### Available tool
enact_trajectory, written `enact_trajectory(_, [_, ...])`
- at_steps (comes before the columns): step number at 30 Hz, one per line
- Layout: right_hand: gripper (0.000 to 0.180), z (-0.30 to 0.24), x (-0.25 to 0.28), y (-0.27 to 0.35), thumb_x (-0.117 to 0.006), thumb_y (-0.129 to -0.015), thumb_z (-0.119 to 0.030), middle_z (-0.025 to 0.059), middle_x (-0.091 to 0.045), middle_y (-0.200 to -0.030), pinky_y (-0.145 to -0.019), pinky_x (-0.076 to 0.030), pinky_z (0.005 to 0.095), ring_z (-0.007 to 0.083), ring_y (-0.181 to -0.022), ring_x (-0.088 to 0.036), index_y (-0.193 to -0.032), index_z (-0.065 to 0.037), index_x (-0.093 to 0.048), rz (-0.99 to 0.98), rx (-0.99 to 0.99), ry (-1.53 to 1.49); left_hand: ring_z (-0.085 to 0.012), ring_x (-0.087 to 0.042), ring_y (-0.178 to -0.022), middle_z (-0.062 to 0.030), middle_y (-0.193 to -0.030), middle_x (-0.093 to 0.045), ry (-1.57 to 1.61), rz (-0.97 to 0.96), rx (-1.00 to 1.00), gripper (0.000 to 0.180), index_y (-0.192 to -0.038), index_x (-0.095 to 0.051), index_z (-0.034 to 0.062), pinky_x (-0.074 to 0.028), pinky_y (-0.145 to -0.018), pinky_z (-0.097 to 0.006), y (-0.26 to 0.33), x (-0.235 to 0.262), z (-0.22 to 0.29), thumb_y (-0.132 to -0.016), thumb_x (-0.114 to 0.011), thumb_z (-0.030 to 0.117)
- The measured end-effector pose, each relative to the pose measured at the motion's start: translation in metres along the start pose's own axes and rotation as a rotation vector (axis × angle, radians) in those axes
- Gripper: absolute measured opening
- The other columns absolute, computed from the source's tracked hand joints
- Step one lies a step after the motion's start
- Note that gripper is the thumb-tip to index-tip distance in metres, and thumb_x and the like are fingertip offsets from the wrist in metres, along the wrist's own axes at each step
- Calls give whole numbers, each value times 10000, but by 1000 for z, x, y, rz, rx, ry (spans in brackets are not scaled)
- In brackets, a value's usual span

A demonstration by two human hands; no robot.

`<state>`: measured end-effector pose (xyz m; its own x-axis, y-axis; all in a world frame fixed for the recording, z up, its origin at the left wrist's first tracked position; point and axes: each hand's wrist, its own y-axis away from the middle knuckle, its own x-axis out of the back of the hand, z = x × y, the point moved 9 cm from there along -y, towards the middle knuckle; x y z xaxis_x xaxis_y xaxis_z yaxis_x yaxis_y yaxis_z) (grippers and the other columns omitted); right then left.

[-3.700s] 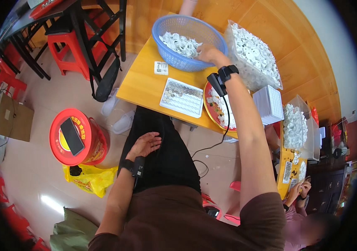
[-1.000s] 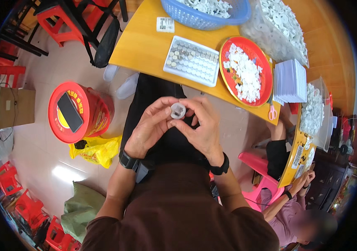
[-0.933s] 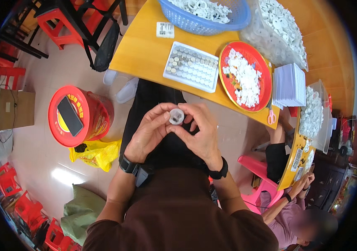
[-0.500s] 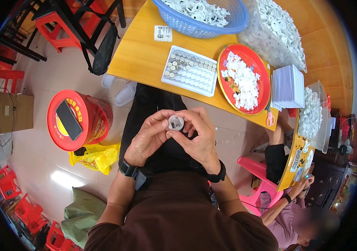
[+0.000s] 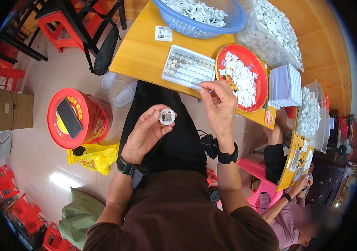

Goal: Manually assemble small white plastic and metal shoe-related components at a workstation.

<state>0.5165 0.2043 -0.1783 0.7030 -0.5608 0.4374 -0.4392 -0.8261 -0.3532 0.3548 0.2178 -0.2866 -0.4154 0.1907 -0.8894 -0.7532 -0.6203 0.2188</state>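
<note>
My left hand (image 5: 147, 133) holds a small round white plastic part (image 5: 167, 116) between thumb and fingertips, above my lap. My right hand (image 5: 219, 105) is raised toward the table edge, fingers curled and pinched, its fingertips near the front corner of a white tray (image 5: 190, 67) filled with rows of small round metal discs. Whether it holds anything I cannot tell. A red round plate (image 5: 259, 71) piled with small white parts lies just right of the tray.
A blue basket (image 5: 232, 21) of white parts and a clear bag (image 5: 276, 33) of more sit at the back of the yellow table (image 5: 141, 52). A red bucket (image 5: 95, 121) with a phone on its lid stands at left. Another person (image 5: 295, 209) sits at right.
My hands, joined on the white part over my lap, have separated. The right hand has moved up toward the tray while the left keeps the part.
</note>
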Motion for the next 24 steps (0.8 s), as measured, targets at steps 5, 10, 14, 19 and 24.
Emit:
enact_trajectory(5, [79,8,17,5,-644,-766,1,78,-549,-710,-520,-405,266,155,-564,-520,-844,1,-628,-1,23,34,-165,-602,-886,-128,-1019,-603,12,29,-57,280,-1101,-524,31,-499,-798,-273,1,-12,-9,-916,-535,241])
enact_trajectory(10, [64,18,34,12,-640,-763,-7,87,-563,-697,-551,-427,278,182,-612,-554,-825,0,-625,-58,-32,13,-168,-607,-861,-141,-1015,-602,32,38,-54,278,-1098,-523,26,-508,-785,-275,-3,-18,-18,-921,-527,240])
enact_trajectory(14, [77,49,87,3,-632,-775,-33,104,-596,-717,-555,-435,286,185,-603,-558,-848,-9,-641,126,-63,165,-167,-609,-849,-146,-1018,-601,21,61,-34,282,-1102,-522,23,-511,-779,-272,-7,-22,-23,-921,-525,240])
enact_trajectory(19, [86,70,122,-13,-640,-772,-47,125,-617,-740,-579,-462,296,190,-613,-603,-839,6,-650,186,-102,374,-172,-614,-855,-153,-1024,-600,11,48,-15,291,-1104,-519,15,-512,-788,-275,-10,-21,-25,-921,-525,241])
enact_trajectory(24, [109,83,126,-20,-639,-759,-36,135,-635,-777,-597,-474,304,201,-637,-622,-858,12,-649,155,-114,415,-171,-615,-856,-151,-1017,-599,13,56,-11,295,-1102,-519,12,-513,-788,-275,-14,-22,-30,-920,-524,244])
